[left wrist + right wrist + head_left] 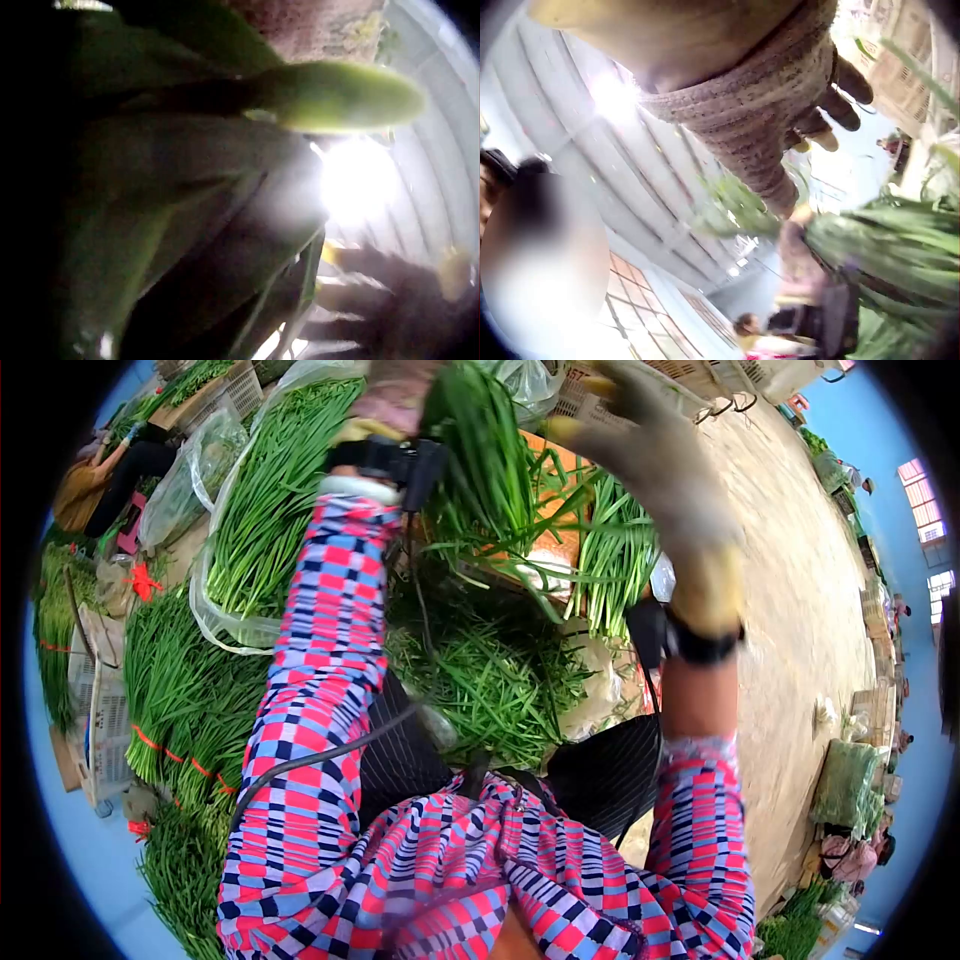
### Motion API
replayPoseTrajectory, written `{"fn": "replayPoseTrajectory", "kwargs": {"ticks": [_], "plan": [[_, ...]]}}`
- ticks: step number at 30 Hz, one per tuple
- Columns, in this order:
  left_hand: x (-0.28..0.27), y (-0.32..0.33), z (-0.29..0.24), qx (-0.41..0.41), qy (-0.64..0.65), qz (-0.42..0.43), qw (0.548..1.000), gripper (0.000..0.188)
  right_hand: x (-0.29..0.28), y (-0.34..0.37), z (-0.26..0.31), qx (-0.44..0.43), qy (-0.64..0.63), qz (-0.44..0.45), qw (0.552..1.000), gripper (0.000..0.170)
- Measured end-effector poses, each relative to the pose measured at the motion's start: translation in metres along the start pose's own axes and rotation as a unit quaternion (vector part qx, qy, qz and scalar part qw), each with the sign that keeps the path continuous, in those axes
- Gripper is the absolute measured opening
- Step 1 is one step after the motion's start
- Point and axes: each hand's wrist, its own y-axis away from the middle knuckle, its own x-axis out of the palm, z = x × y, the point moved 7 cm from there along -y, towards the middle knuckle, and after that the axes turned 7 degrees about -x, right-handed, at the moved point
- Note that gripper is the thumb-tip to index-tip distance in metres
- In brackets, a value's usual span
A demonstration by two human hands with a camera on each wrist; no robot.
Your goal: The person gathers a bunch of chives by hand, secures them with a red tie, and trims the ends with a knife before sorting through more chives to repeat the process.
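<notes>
My gloved left hand (395, 400) grips a bunch of garlic chives (485, 450) at the top of the head view, the long green leaves hanging down. Leaves crowd close to the lens in the left wrist view, hiding that hand's fingers. My gloved right hand (665, 470) is raised to the right of the bunch with its fingers spread and nothing in them. Beneath the bunch, an orange board (555, 485) shows, with more chives (618, 555) lying at its right side. Loose leaves (490, 685) are heaped low down between my knees.
A clear plastic bag (205, 605) full of chives stands left of my left arm. Banded bunches (170, 680) are stacked beyond it by a white crate (105, 710). Bare floor (795, 580) stretches to the right; another person (90, 490) sits at far left.
</notes>
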Motion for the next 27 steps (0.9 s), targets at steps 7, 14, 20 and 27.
{"fn": "replayPoseTrajectory", "kwargs": {"ticks": [7, 14, 20, 27], "plan": [[-0.191, 0.021, 0.123, -0.089, 0.329, -0.079, 0.937, 0.035, -0.012, 0.237, -0.071, 0.220, -0.400, -0.026, 0.889, 0.092], [-0.151, 0.062, 0.090, 0.014, 0.382, -0.119, 0.917, 0.025, 0.059, 0.112, -0.023, 0.210, -0.104, 0.051, 0.971, 0.106], [-0.123, 0.071, 0.047, 0.009, 0.379, -0.114, 0.918, 0.041, 0.087, 0.110, -0.067, 0.257, -0.480, -0.278, 0.792, 0.030], [-0.203, 0.088, 0.106, 0.030, 0.359, -0.207, 0.910, 0.039, 0.022, 0.199, -0.053, 0.147, -0.768, -0.256, 0.568, 0.027]]}}
